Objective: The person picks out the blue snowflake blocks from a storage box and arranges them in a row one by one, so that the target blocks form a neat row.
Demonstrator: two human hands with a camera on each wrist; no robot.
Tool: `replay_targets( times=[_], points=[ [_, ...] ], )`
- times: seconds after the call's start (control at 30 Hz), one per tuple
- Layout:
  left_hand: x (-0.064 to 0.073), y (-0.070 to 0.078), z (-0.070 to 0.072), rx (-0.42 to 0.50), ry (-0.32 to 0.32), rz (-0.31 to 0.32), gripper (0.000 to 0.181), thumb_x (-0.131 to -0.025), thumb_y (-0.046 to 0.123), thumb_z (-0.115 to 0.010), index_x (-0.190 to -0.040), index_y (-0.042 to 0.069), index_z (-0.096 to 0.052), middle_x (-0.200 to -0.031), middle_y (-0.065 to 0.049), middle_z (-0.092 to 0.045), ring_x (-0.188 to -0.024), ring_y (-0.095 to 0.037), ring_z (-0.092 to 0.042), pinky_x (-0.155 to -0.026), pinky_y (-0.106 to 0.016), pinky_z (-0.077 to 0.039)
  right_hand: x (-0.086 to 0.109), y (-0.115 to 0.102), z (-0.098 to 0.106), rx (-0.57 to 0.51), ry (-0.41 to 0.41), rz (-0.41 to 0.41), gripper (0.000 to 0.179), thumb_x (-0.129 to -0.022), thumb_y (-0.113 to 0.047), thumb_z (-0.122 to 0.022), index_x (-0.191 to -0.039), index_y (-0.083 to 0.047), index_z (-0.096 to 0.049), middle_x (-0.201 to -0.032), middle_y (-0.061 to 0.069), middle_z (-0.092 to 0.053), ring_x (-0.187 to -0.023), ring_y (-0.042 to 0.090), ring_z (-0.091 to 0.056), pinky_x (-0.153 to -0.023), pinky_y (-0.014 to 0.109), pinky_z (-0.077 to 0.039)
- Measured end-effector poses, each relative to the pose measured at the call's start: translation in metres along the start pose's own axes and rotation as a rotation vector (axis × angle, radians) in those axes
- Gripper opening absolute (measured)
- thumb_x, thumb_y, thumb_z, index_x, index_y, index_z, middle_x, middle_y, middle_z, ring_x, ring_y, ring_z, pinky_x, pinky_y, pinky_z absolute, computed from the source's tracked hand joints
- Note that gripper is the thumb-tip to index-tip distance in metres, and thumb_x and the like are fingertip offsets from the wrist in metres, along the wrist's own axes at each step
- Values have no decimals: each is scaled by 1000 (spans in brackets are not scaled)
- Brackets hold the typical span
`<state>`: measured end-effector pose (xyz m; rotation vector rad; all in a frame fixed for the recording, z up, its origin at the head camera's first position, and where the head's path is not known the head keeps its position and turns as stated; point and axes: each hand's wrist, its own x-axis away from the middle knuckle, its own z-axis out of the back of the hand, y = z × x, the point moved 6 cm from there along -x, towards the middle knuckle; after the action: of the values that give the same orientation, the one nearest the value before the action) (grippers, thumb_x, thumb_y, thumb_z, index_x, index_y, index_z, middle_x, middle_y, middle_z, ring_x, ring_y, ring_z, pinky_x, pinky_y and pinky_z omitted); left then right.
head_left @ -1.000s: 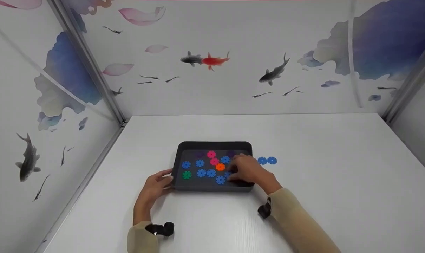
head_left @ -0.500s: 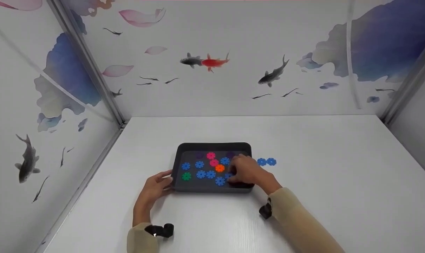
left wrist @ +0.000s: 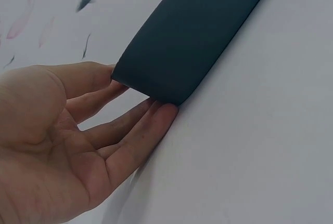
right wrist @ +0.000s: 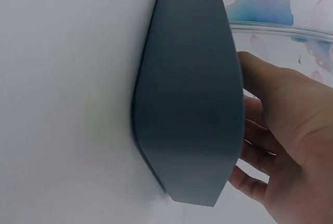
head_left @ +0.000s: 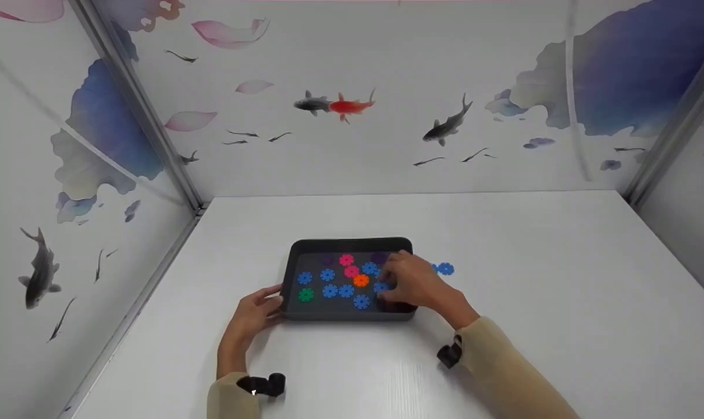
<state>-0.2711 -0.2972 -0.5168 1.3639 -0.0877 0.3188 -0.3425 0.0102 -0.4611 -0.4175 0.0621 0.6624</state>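
Observation:
In the head view a dark grey tray point(head_left: 347, 316) stands on the white table, with several notched plastic snowflake discs lying in it. My left hand point(head_left: 253, 311) holds its left side. The left wrist view shows that hand's thumb point(left wrist: 86, 76) at the rim and fingers low against the outer wall. Over the tray's right end, my right hand point(head_left: 413, 282) pinches a blue snowflake disc point(head_left: 381, 287) between thumb and index finger. Its fingertips are hidden behind the tray wall point(right wrist: 190, 94) in the right wrist view.
An orange disc point(head_left: 361, 280), a green disc point(head_left: 306, 295), pink discs point(head_left: 351, 272) and other blue discs point(head_left: 330, 291) lie in the tray. Two blue discs point(head_left: 446, 269) lie on the table to its right, one partly hidden. Printed panels point(head_left: 387, 151) enclose the table.
My right hand has shifted slightly right, and the blue disc at its fingertips has moved with it, showing more. The left hand keeps its place at the tray. The head view has shifted slightly.

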Motion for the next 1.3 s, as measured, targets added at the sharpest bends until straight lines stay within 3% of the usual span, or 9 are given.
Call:
replay_targets(
  times=[0.23,0.37,0.63,0.9,1.3],
  points=[
    [-1,-2,-1,4,-3,16,42,-101,8,-55,-142,3,-54,-134,-27,-61,-116,-33,-67,-100,-44,-58,12,9,21,1,75,-6,30,-79,-32,-85,-98,-10,-77,-96,3,-67,-90,19,-57,-81,38,-58],
    [-1,-2,0,9,-7,18,42,-101,9,-55,-143,3,-53,-135,-27,-61,-117,-34,-67,-100,-45,-57,19,21,36,-46,133,-27,29,-79,-29,-85,-99,-10,-76,-96,3,-66,-90,21,-57,-77,37,-57],
    [1,-4,1,9,-11,28,43,-102,10,-55,-144,3,-52,-138,-28,-58,-120,-36,-65,-101,-44,-57,32,50,59,-105,207,-98,28,-79,-27,-86,-101,-13,-74,-103,5,-67,-99,23,-60,-85,43,-58],
    [0,0,1,18,-14,10,43,-102,9,-55,-144,2,-51,-137,-29,-58,-121,-37,-64,-101,-44,-57,39,78,74,-141,203,-214,32,-82,-27,-83,-107,-9,-74,-110,11,-68,-107,31,-61,-91,50,-58],
    [1,0,-1,7,-13,18,43,-102,9,-54,-145,3,-51,-139,-28,-57,-123,-37,-63,-103,-45,-55,55,112,76,-158,177,-326,33,-84,-27,-80,-110,-7,-74,-114,16,-67,-109,37,-61,-90,53,-57]
  ],
)
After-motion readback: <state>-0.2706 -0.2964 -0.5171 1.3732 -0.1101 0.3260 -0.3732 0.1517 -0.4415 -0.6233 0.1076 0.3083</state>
